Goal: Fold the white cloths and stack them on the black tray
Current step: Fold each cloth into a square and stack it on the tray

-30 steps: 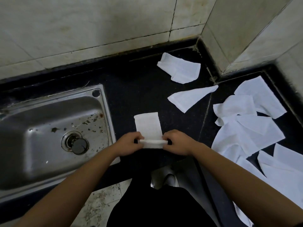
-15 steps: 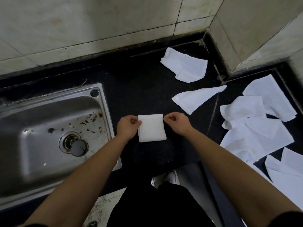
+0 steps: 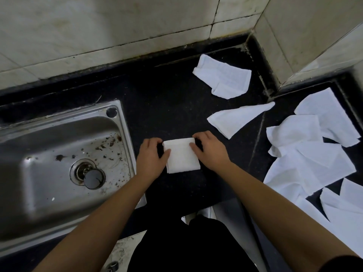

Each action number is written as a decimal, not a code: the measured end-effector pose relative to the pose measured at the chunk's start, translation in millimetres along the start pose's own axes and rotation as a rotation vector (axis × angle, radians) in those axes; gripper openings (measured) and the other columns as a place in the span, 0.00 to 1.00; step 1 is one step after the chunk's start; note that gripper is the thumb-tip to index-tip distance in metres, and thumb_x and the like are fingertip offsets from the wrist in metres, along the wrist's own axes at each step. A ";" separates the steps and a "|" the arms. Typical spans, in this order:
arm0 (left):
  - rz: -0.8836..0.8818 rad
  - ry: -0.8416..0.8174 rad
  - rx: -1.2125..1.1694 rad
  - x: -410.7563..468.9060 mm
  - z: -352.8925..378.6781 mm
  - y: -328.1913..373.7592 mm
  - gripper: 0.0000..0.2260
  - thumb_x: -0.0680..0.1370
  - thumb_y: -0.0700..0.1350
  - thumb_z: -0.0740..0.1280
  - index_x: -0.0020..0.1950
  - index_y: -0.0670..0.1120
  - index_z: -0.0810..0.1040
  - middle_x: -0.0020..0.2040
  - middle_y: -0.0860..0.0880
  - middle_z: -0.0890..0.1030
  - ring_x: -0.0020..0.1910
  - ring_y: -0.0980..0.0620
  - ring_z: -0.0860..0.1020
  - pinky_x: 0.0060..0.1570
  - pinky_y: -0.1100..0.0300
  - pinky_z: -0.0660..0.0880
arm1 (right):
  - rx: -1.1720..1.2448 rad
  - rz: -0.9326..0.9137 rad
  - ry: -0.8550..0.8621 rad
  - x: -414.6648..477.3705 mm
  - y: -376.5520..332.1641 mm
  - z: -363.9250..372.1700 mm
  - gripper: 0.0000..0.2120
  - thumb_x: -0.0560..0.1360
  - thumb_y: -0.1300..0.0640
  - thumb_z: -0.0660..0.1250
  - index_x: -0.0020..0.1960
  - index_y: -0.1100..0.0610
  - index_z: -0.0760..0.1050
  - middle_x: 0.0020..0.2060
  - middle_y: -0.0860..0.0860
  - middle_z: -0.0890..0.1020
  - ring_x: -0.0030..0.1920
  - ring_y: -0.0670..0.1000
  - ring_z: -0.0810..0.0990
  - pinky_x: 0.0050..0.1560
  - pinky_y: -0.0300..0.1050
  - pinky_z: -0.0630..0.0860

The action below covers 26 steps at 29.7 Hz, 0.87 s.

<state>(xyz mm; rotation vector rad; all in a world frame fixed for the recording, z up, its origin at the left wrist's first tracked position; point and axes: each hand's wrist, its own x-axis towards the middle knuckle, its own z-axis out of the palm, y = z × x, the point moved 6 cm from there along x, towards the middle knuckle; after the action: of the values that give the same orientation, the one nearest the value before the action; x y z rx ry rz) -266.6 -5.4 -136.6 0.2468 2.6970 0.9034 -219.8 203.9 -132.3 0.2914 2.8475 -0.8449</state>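
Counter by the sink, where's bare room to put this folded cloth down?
Free: the black counter between the sink, the back wall, and the two loose cloths; also the strip in front of the folded cloth held under the left hand and right hand. Crowded: the right side, covered by the cloth pile.

Two bare forearms run up from the lower corners, uncovered from elbow to wrist. The left hand (image 3: 152,156) and right hand (image 3: 209,149) wear no rings, watch or gloves. A dark sleeve edge (image 3: 345,263) shows at the right arm, above black clothing (image 3: 188,250)
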 end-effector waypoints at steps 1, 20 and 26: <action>0.176 0.001 0.136 -3.7 -1.1 5.4 0.19 0.75 0.53 0.71 0.62 0.46 0.74 0.61 0.46 0.75 0.58 0.47 0.73 0.53 0.52 0.74 | -0.091 -0.172 0.024 -4.2 -7.4 -1.1 0.18 0.79 0.45 0.63 0.65 0.53 0.74 0.59 0.52 0.77 0.54 0.53 0.78 0.51 0.53 0.78; 0.452 -0.328 0.607 -14.3 16.1 -7.9 0.34 0.74 0.70 0.57 0.74 0.51 0.67 0.76 0.46 0.63 0.74 0.43 0.61 0.70 0.40 0.60 | -0.090 0.006 -0.228 -36.8 14.4 14.0 0.44 0.74 0.32 0.63 0.81 0.49 0.50 0.80 0.55 0.49 0.79 0.57 0.50 0.77 0.59 0.52; 0.356 -0.055 0.525 -21.4 -3.3 6.7 0.22 0.79 0.63 0.53 0.52 0.47 0.75 0.44 0.46 0.81 0.44 0.44 0.78 0.47 0.50 0.72 | -0.009 0.196 -0.058 -48.8 17.2 10.8 0.29 0.77 0.39 0.66 0.72 0.53 0.71 0.63 0.55 0.72 0.63 0.56 0.72 0.63 0.53 0.72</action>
<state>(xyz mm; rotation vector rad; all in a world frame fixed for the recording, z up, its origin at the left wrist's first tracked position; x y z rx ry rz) -247.0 -7.2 -125.4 0.8657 2.8348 0.2349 -167.5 205.2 -140.2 0.5261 2.7123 -0.7881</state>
